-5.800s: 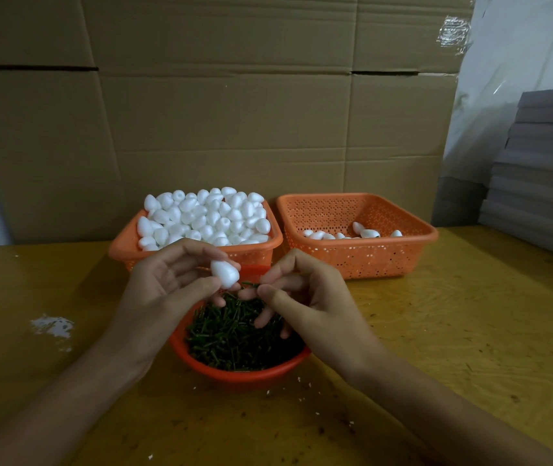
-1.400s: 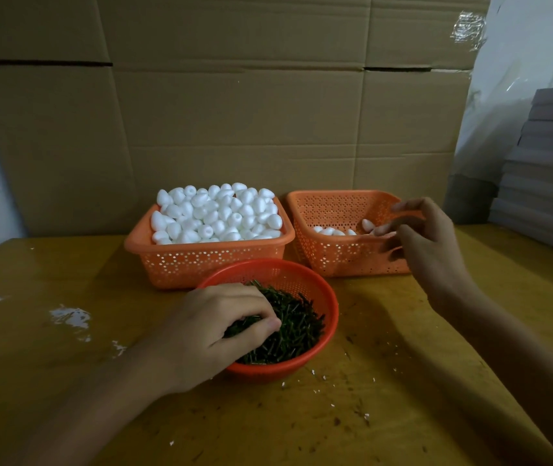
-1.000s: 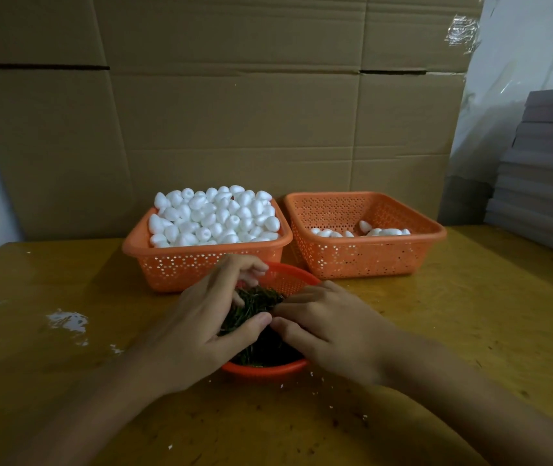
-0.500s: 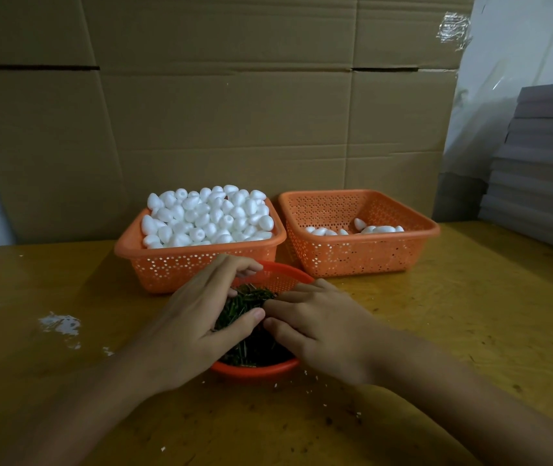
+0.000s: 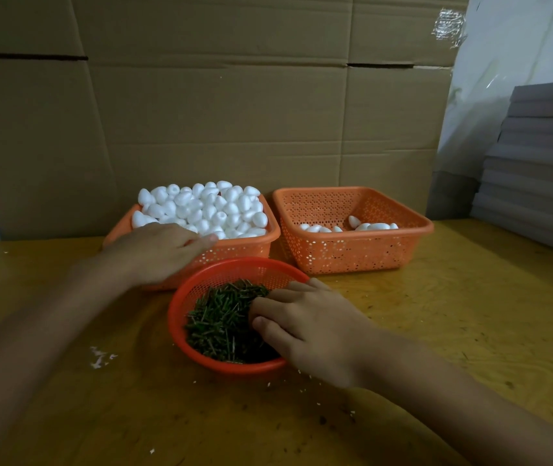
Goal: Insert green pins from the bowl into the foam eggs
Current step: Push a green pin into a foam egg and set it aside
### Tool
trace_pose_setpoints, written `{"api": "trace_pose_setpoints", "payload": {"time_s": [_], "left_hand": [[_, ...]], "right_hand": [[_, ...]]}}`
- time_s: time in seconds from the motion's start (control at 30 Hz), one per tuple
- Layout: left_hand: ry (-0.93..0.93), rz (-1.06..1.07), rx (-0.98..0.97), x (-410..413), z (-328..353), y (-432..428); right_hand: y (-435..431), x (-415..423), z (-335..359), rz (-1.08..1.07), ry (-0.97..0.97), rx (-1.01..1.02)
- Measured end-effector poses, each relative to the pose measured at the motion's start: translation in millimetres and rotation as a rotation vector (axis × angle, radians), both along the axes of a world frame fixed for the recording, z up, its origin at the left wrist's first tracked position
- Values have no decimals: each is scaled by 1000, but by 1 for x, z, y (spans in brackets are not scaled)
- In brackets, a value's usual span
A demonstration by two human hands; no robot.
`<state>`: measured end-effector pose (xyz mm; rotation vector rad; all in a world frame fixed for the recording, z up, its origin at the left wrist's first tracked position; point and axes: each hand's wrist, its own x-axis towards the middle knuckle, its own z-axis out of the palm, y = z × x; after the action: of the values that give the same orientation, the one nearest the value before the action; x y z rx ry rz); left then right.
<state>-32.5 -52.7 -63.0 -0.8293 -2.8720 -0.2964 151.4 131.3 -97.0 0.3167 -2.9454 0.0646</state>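
Head view, one frame.

- Desk (image 5: 470, 314): yellow wood, scuffed, with white crumbs (image 5: 100, 356) on it near my left forearm.
- Bowl (image 5: 181, 297): red mesh, nearest to me, centre of the desk. Green pins (image 5: 221, 317) lie heaped inside, loose and crossing each other.
- Left basket (image 5: 234, 250): orange, perforated, just behind the bowl, piled above its rim with white foam eggs (image 5: 207, 206).
- Right basket (image 5: 352, 250): same type, beside the left one. A few eggs (image 5: 369, 226) lie on its floor; whether they carry pins is too small to tell.
- Left hand (image 5: 157, 252): reaches over the near rim of the left basket, fingers stretched forward and fairly straight, tips at the front eggs. Relaxed, nothing gripped. Slightly blurred.
- Right hand (image 5: 312, 327): palm down over the right side of the bowl, fingers (image 5: 268, 304) curled down into the pins. Tips are buried, so I cannot tell whether a pin is pinched.
- Behind the baskets: cardboard wall (image 5: 234, 112). Far right: stack of grey sheets (image 5: 544, 163).
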Motion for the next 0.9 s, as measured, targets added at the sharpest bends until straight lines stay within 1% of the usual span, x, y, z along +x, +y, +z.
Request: {"api": "trace_pose_setpoints", "payload": {"time_s": [0.1, 0.2, 0.27, 0.47, 0.57, 0.63, 0.7, 0.8, 0.83, 0.9], "left_hand": [[-144, 48, 71, -9, 12, 5], [-200, 43, 33, -13, 14, 8], [-183, 29, 45, -21, 17, 5], [-65, 51, 271, -30, 15, -11], [-62, 74, 420, -26, 16, -11], [-28, 91, 498, -25, 15, -11], [4, 88, 639, -20, 12, -11], [-65, -26, 972, -3, 8, -9], [-81, -72, 1040, 6, 6, -9], [-97, -170, 1112, 25, 3, -9]], "right_hand": [[-1, 0, 0, -2, -4, -1], [0, 0, -1, -3, -3, -2], [-1, 1, -1, -2, -4, -1], [0, 1, -1, -3, -3, -2], [0, 1, 0, -1, -1, -5], [0, 1, 0, 3, 1, -10], [0, 1, -1, 8, 4, -14], [0, 1, -1, 14, 10, -16], [1, 0, -1, 17, 13, -18], [1, 0, -1, 23, 15, -18]]}}
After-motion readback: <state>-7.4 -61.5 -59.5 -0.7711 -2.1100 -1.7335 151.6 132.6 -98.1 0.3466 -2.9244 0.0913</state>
